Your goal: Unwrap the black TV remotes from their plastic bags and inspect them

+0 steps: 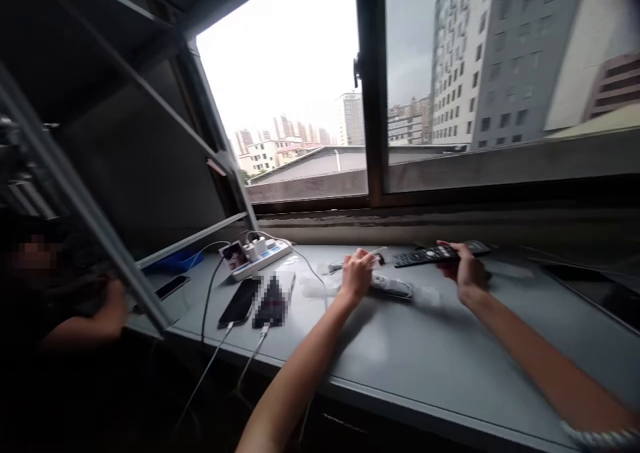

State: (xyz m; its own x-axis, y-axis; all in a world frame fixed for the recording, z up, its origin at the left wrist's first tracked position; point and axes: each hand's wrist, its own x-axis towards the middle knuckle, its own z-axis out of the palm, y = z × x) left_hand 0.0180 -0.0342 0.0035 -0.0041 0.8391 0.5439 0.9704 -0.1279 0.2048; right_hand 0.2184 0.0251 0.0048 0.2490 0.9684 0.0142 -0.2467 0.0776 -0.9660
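Observation:
My right hand (469,272) is wrapped round a black remote control (425,256) with many buttons, holding it a little above the table. To the left, my left hand (357,273) is closed, its fingers bunched together. A thin pale strip and a small dark end stick out beside its fingertips, but I cannot make out what it grips. Just right of this hand, a second dark remote control (395,287) lies on the table. Crumpled clear plastic wrap (426,297) lies about it, and more spreads to the left of my left hand.
Two phones (239,302) with charging cables lie left on the grey table (400,366). Behind them stands a white power strip (263,258) with plugs. A dark flat screen (595,293) lies at right. A metal frame post (90,200) and another person's arm (95,320) are at left.

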